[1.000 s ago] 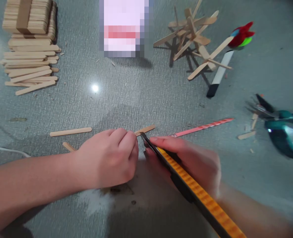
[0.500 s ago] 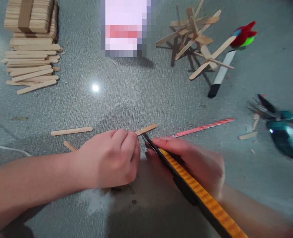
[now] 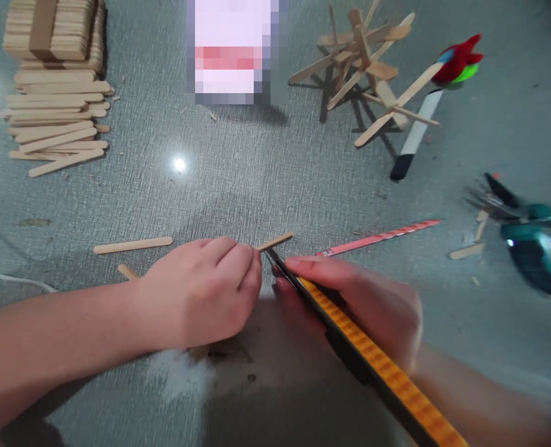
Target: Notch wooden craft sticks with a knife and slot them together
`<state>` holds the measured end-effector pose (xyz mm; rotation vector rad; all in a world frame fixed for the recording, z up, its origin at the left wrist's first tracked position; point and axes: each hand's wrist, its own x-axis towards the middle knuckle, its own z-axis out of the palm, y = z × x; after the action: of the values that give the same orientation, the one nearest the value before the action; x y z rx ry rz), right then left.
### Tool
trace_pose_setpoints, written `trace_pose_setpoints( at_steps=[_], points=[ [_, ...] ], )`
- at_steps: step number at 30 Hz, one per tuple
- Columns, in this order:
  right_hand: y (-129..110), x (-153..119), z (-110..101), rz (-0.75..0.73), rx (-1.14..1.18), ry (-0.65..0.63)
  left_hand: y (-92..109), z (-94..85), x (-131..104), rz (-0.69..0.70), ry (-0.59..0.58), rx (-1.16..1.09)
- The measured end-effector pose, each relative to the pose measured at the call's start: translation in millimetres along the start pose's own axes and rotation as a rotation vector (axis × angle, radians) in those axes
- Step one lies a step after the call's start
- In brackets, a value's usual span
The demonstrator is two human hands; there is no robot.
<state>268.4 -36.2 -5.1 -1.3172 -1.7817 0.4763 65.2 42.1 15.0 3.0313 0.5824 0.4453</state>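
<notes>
My left hand [image 3: 210,292] is closed around one end of a wooden stick [image 3: 276,241], whose other end juts out to the right past my fingers. In my right hand [image 3: 354,292] is a yellow and black utility knife [image 3: 373,354], pointing up and left. Its blade tip touches or nearly touches the stick just beside my left fingertips. A loose stick [image 3: 133,245] lies left of my left hand, and a second one [image 3: 127,272] is partly hidden behind that hand.
Stacked craft sticks [image 3: 61,31] are at the back left. A stick structure [image 3: 363,62], a white marker [image 3: 417,133] and red pompoms [image 3: 456,62] are at the back right. A pink pencil [image 3: 382,238] lies behind my right hand; teal pliers [image 3: 531,248] are at the right.
The stick in my left hand has turned so that it looks narrower, nearer edge-on. My left hand has shifted slightly up. The knife has barely moved.
</notes>
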Motion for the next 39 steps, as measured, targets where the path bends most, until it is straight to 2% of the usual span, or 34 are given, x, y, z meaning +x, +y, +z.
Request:
trace_pose_setpoints(
  at_steps=[6,13,19,32,39],
  points=[
    [-1.2,2.2,-1.6,0.005,-0.079,-0.031,-4.2,-2.9,-0.1,-0.080,-0.106,-0.148],
    [-0.4,4.7,-2.0,-0.008,-0.061,-0.045,-8.1,-4.1,3.1,-0.070,-0.129,-0.170],
    [-0.2,3.3,-2.1,-0.004,-0.059,-0.054,-9.1,-4.6,3.8,-0.062,-0.209,-0.203],
    [0.4,2.7,-1.3,0.009,-0.056,-0.062,-7.4,-4.4,3.2,-0.079,-0.187,-0.193],
    [-3.5,6.9,-1.8,0.026,-0.052,-0.070,-7.4,-4.4,3.6,-0.109,-0.227,-0.222]
  ],
)
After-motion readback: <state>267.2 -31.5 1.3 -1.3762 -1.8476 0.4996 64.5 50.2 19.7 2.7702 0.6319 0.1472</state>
